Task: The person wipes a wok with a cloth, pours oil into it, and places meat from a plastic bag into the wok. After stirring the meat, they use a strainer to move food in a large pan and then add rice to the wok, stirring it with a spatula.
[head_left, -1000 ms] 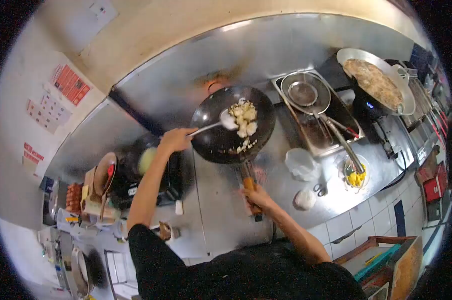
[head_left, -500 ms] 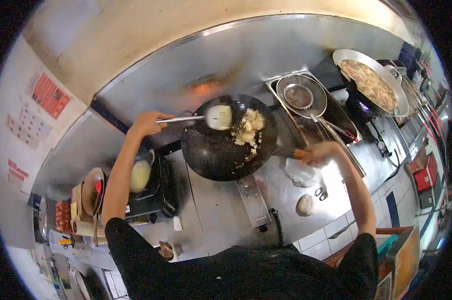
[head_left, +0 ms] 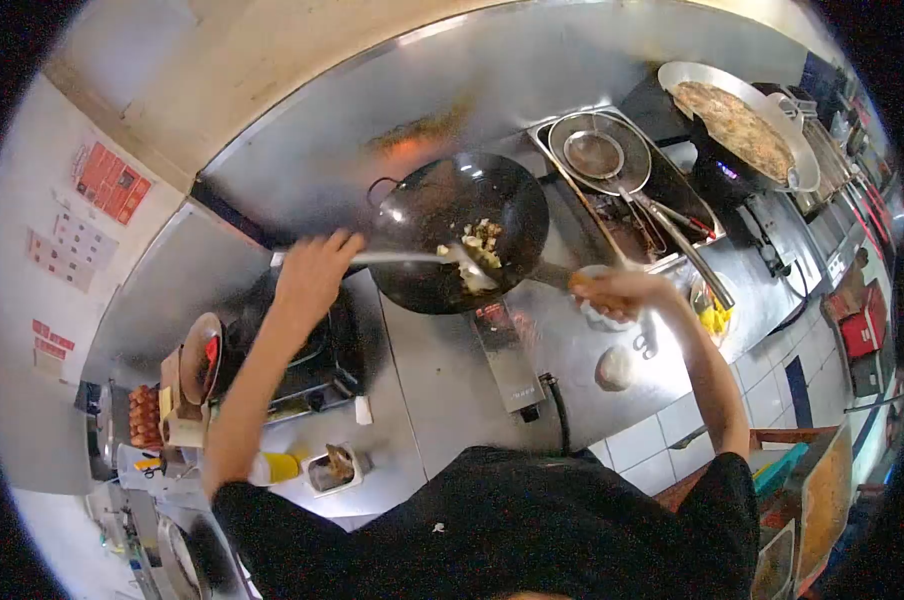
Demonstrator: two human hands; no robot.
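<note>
My left hand (head_left: 317,272), a little blurred, is closed around the long metal handle of a ladle (head_left: 402,258). Its head is down in the black wok (head_left: 412,205), touching pale and browned bits of food (head_left: 482,240) on the right side of the pan. With my right hand (head_left: 617,293) I grip the wok's wooden handle (head_left: 579,282). The wok sits over a burner on the steel counter, tilted slightly toward me.
Beyond the wok, strainers (head_left: 600,152) rest over a metal tray. A large pan of bubbling oil (head_left: 737,125) stands at the far right. A pale round item (head_left: 617,368) and scissors (head_left: 643,345) lie near my right forearm. Egg trays (head_left: 145,415) are at the left.
My left hand has moved down and right, lowering the ladle head into the food. The food clump is broken up and lower in the wok. The camera view has shifted slightly.
</note>
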